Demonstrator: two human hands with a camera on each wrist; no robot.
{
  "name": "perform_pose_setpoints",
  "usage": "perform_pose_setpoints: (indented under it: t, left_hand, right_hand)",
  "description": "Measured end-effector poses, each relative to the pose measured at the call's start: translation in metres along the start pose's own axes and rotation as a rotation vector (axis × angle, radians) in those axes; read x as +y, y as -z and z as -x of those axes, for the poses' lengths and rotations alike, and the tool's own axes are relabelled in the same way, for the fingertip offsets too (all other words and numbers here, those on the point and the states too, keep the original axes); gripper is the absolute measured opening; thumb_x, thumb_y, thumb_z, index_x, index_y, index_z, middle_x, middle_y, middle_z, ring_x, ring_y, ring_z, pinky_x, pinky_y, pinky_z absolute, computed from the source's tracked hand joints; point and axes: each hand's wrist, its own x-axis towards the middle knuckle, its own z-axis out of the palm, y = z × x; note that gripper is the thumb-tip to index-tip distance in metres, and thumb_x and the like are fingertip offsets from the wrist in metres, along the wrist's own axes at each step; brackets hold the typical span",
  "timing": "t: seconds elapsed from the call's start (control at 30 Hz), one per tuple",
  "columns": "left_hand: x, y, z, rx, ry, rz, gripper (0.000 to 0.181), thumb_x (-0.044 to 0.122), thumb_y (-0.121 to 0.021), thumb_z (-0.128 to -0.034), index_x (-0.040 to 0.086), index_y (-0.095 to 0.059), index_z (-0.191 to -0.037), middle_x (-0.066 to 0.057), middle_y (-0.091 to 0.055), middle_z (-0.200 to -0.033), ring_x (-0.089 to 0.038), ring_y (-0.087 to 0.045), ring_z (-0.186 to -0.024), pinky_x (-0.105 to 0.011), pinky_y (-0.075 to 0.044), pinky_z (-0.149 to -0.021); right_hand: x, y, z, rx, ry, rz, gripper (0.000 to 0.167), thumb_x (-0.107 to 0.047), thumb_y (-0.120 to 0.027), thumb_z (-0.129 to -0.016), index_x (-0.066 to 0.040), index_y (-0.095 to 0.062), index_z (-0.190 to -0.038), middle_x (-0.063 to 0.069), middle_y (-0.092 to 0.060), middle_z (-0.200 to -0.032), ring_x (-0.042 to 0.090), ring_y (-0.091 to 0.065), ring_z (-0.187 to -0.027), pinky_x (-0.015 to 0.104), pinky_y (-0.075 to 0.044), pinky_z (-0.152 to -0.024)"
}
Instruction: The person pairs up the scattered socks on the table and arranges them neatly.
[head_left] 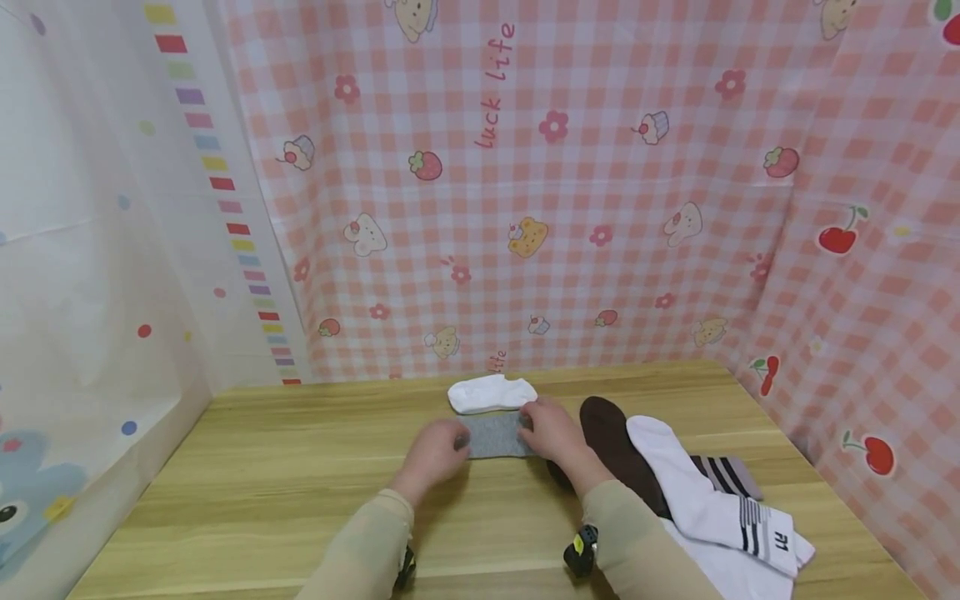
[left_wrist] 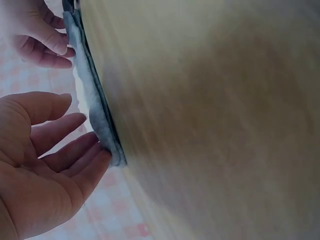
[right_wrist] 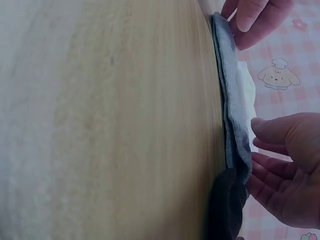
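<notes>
A grey sock [head_left: 497, 437], folded into a flat strip, lies on the table between my two hands. At its left end is my left hand [head_left: 435, 450]; in the left wrist view the fingers [left_wrist: 92, 165] are loosely bent, touching the sock's edge, and the thumb stands apart from it. My right hand [head_left: 558, 433] is at the other end. The right wrist view shows its fingertips against the grey fabric, with the thumb held away. Just behind lies a white ankle sock [head_left: 491, 394], laid flat.
To the right, a dark brown sock [head_left: 622, 450] and a white sock with black stripes [head_left: 712, 508] overlap in a loose pile. A grey striped cuff [head_left: 727, 477] sticks out from under them. Patterned curtains [head_left: 525, 192] hang around the wooden table [head_left: 300, 467].
</notes>
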Motion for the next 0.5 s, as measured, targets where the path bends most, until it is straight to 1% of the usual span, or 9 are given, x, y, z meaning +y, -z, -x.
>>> perform_pose_setpoints:
  t: [0.13, 0.33, 0.4, 0.5]
  left_hand:
    - [-0.0018, -0.0026, -0.0002, -0.002, -0.008, -0.017, 0.013, 0.002, -0.071, -0.0813, -0.004, -0.070, -0.092, -0.015, -0.067, -0.088, -0.033, -0.064, -0.088, -0.048, -0.051, -0.084]
    - [-0.0068, -0.0059, -0.0031, -0.024, 0.005, -0.026, 0.016, 0.005, -0.071, -0.0820, -0.004, -0.071, -0.095, -0.016, -0.069, -0.092, -0.034, -0.065, -0.092, -0.048, -0.051, -0.087]
    - [-0.0078, -0.0064, -0.0036, -0.030, 0.004, -0.027, 0.016, 0.006, -0.071, -0.0824, -0.004, -0.071, -0.095, -0.016, -0.069, -0.093, -0.035, -0.065, -0.092, -0.048, -0.051, -0.087]
    - [-0.0070, -0.0046, -0.0032, -0.034, 0.010, -0.005, 0.017, 0.006, -0.070, -0.0834, -0.004, -0.071, -0.097, -0.018, -0.069, -0.095, -0.036, -0.064, -0.095, -0.049, -0.050, -0.089]
  right_hand:
    - [-0.0011, -0.0005, -0.0008, -0.024, -0.024, 0.009, 0.026, -0.016, -0.073, -0.090, -0.003, -0.068, -0.111, 0.013, -0.063, -0.111, 0.031, -0.060, -0.106, 0.045, -0.048, -0.093]
    - [0.0001, -0.0026, -0.0026, -0.036, -0.025, 0.039, 0.026, -0.017, -0.075, -0.088, -0.004, -0.069, -0.111, 0.013, -0.063, -0.111, 0.031, -0.059, -0.106, 0.045, -0.048, -0.093]
    - [0.0009, -0.0026, -0.0023, -0.033, -0.020, 0.034, 0.026, -0.016, -0.075, -0.088, -0.005, -0.069, -0.111, 0.013, -0.063, -0.111, 0.031, -0.059, -0.107, 0.045, -0.048, -0.093]
    - [0.0014, -0.0006, -0.0006, -0.020, -0.012, 0.002, 0.027, -0.015, -0.074, -0.088, -0.004, -0.069, -0.112, 0.013, -0.063, -0.112, 0.031, -0.059, -0.107, 0.045, -0.048, -0.094]
